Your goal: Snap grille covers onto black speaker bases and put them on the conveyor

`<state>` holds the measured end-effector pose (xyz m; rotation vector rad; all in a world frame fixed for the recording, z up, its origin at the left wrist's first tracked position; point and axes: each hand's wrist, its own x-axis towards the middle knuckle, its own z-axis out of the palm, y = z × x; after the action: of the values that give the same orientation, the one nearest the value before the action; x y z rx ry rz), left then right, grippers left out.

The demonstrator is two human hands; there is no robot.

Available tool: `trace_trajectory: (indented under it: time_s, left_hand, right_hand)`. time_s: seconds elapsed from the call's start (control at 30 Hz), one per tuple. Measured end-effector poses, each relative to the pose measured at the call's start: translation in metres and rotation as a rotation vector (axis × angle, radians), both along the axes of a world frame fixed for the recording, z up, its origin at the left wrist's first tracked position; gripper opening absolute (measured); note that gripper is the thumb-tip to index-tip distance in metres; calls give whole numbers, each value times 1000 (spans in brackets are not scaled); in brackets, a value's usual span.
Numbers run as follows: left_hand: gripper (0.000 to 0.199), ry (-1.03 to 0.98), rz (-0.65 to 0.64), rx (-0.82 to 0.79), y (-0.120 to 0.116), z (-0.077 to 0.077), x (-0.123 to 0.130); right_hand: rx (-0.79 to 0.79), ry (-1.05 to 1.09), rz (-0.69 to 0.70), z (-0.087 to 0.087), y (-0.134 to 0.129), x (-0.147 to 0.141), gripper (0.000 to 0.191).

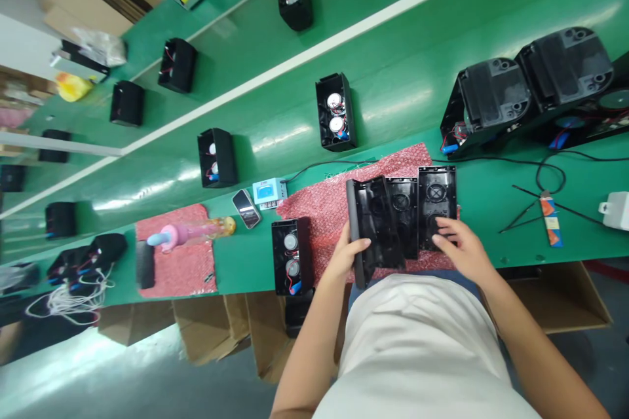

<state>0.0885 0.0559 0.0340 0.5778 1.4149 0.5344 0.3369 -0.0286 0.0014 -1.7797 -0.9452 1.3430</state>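
On the red bubble wrap at the bench's front edge stand several black plastic housings. My left hand grips the tilted black housing by its left side, thumb over the edge. Next to it, a second black housing is partly covered by the first. My right hand has its fingers apart at the rightmost black housing, with the fingertips over its lower part. Left of the wrap sits a black box with two silver round parts and a blue connector.
Similar black boxes stand along the green surface behind. Large black casings are at the right, near cables and an orange-blue packet. A phone, a small blue-screened device and a pink bottle lie to the left.
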Motion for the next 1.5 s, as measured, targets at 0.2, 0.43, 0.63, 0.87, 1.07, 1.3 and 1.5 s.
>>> trace_trajectory:
  time_s: [0.2, 0.43, 0.63, 0.87, 1.07, 1.3, 1.5]
  left_hand:
    - [76, 302, -42, 107, 24, -35, -35]
    - [91, 913, -455, 334, 26, -44, -35]
    - [58, 913, -486, 641, 5, -45, 10]
    - [50, 521, -395, 287, 3, -79, 34]
    - [30, 341, -250, 226, 7, -63, 40]
    - [42, 434, -93, 226, -1, -58, 58]
    - [47, 161, -65, 177, -8, -40, 63]
  right_hand:
    - [-127, -124, -232, -38, -3, 24, 53]
    - [-171, -302, -138, -57, -11, 17, 58]
    - [-170, -324, -91, -71, -10, 18, 41]
    - [-155, -245, -139, -77, -9, 18, 40]
    - [-96, -98, -235, -56, -7, 18, 35]
    - [-91, 117, -257, -46, -5, 2, 34]
    - [-82, 136, -217, -40, -3, -9, 60]
